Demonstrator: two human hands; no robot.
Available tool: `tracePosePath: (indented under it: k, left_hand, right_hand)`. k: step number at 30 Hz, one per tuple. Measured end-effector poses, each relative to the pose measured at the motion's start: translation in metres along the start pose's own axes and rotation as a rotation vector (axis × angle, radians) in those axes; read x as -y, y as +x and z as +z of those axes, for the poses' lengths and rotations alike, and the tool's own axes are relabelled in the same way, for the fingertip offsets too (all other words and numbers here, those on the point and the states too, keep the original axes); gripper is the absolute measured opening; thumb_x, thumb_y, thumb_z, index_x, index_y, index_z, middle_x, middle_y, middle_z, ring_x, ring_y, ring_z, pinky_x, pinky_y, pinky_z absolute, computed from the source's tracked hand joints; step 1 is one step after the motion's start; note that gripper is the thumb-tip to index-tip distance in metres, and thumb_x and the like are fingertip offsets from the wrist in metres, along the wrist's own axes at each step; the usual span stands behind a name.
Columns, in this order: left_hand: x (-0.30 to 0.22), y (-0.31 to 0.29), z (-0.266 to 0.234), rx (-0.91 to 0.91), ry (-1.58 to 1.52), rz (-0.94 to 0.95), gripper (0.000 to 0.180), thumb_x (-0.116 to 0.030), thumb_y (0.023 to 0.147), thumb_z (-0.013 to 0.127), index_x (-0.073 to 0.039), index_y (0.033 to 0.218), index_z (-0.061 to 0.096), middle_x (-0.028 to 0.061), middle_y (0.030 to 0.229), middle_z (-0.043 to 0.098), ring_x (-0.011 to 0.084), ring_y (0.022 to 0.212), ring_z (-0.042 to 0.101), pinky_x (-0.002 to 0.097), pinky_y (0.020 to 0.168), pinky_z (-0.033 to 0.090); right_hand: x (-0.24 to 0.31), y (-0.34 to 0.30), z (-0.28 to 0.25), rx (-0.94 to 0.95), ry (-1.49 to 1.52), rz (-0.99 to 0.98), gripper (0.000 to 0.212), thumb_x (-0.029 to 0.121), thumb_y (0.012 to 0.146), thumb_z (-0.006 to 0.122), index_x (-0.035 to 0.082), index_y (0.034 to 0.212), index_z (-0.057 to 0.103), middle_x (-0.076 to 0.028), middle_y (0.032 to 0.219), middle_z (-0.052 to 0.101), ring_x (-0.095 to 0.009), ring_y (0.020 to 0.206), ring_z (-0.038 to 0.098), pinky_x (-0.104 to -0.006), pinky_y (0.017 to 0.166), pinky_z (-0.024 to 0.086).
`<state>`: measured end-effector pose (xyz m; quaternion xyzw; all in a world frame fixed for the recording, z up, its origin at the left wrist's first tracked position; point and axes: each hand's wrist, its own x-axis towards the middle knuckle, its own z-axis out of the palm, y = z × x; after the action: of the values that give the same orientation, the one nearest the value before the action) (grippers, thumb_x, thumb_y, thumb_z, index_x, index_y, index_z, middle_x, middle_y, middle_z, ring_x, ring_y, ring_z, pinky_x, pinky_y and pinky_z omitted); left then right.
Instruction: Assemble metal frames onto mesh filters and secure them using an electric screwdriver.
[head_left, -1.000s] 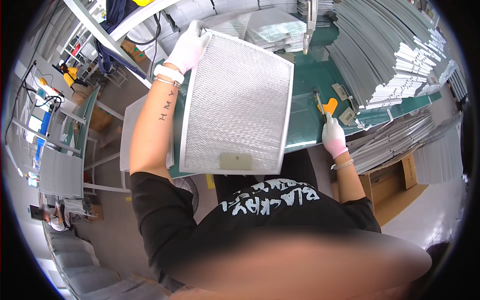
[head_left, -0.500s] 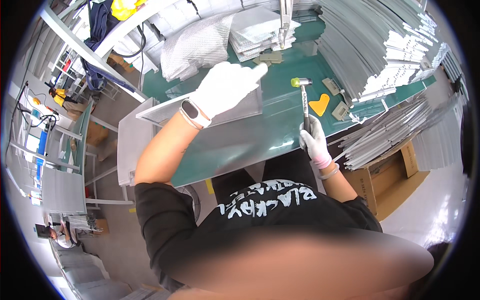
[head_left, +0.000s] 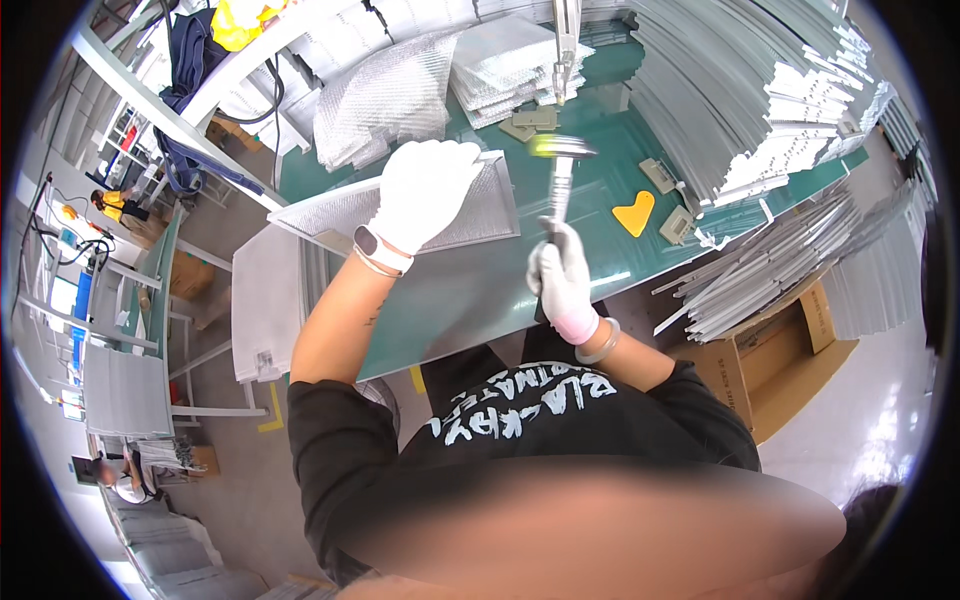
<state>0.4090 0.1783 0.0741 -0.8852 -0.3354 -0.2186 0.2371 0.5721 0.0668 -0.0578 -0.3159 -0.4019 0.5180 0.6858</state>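
Note:
My left hand (head_left: 425,195), in a white glove, is closed at the upper edge of a framed mesh panel (head_left: 492,205). The panel is tilted up off the green-topped table, and my hand covers part of its frame. My right hand (head_left: 562,280), gloved as well, grips the dark handle of a small mallet (head_left: 562,190). The mallet stands head-up to the right of the panel, apart from it, its yellow-green and dark head smeared by motion.
A yellow heart-shaped scraper (head_left: 634,213) and small grey-beige blocks (head_left: 676,225) lie at the right. Bubble-wrap sheets (head_left: 385,100) lie at the back. Stacked grey strips (head_left: 700,90) rise at the far right. An open cardboard box (head_left: 780,370) stands below the table's right edge.
My right hand has swung the mallet left toward the panel. The panel's mesh face is tilted up more. My left hand's outstretched finger has folded in, and the hand sits slightly lower.

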Motion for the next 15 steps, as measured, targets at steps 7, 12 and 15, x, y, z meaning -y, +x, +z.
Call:
tracePosePath:
  k: [7, 12, 15]
  left_hand:
    - [0.003, 0.003, 0.006, -0.020, 0.085, -0.010, 0.013, -0.027, 0.089, 0.059, -0.015, 0.086, 0.061, 0.0033, 0.070, 0.056, 0.0206, 0.069, 0.060, 0.0354, 0.064, 0.045]
    - [0.000, 0.004, 0.010, 0.008, 0.036, -0.060, 0.016, -0.029, 0.087, 0.062, -0.013, 0.085, 0.060, 0.0043, 0.070, 0.055, 0.0211, 0.070, 0.060, 0.0363, 0.070, 0.047]
    - [-0.008, 0.002, 0.018, -0.346, -0.032, -0.004, 0.027, -0.036, 0.079, 0.070, -0.011, 0.086, 0.061, 0.0049, 0.071, 0.054, 0.0238, 0.075, 0.058, 0.0432, 0.084, 0.044]
  right_hand:
    - [0.018, 0.004, 0.004, 0.147, -0.017, 0.271, 0.032, 0.009, 0.101, 0.044, 0.006, 0.132, 0.040, 0.000, 0.074, 0.045, -0.006, 0.055, 0.041, -0.0207, 0.050, 0.038]
    - [0.023, 0.009, -0.014, -0.043, -0.021, 0.028, 0.030, 0.011, 0.102, 0.040, 0.004, 0.132, 0.039, 0.000, 0.074, 0.046, -0.006, 0.053, 0.041, -0.0199, 0.049, 0.036]
    - [0.044, 0.018, -0.030, 0.061, -0.201, 0.024, 0.037, 0.010, 0.101, 0.042, 0.005, 0.138, 0.038, -0.001, 0.075, 0.048, -0.006, 0.055, 0.043, -0.0200, 0.051, 0.038]
